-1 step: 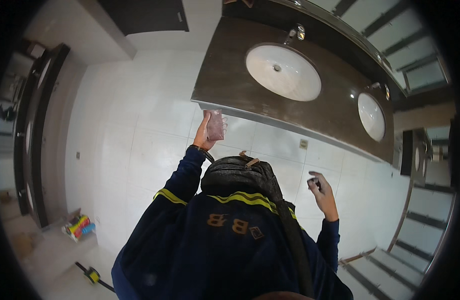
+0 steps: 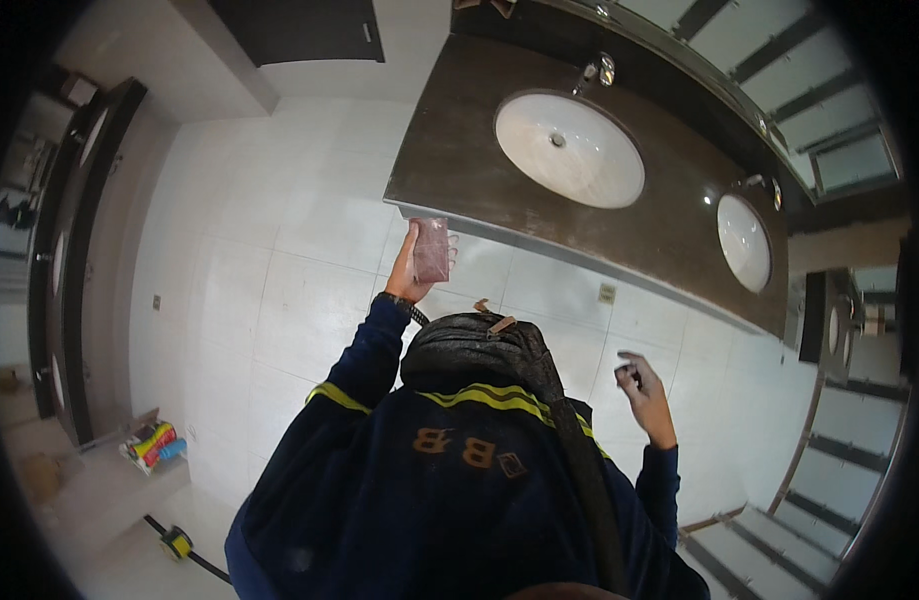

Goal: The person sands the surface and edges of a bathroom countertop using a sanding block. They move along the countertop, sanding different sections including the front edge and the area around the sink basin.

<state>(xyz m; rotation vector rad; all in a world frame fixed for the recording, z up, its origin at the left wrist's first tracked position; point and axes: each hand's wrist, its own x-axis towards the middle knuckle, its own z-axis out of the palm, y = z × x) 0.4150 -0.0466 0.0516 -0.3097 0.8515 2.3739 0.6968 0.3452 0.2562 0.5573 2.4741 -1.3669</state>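
A reddish-brown, dusty rectangular pad (image 2: pixel 432 251), like a folded sheet of sandpaper, is gripped in my left hand (image 2: pixel 403 272). That hand is raised at the front edge of the dark brown countertop (image 2: pixel 459 130), near its left corner; whether the pad touches the edge I cannot tell. My right hand (image 2: pixel 649 402) hangs apart over the floor to the right, with whitish dust on its fingers. Its fingers curl around a small dark object (image 2: pixel 629 374) too small to name, while the index finger points outward. A black bag (image 2: pixel 469 345) lies against my chest on a strap.
Two white oval sinks (image 2: pixel 569 148) (image 2: pixel 743 243) with chrome taps (image 2: pixel 595 70) are set in the countertop. Another dark counter (image 2: pixel 79 260) stands along the left wall. Colourful packages (image 2: pixel 151 447) and a yellow-black tool (image 2: pixel 176 543) are at lower left. A floor drain (image 2: pixel 606 294) lies below the counter.
The view has shifted very slightly. My left hand stays at the counter edge with the pad, and my right hand keeps nearly the same pose.
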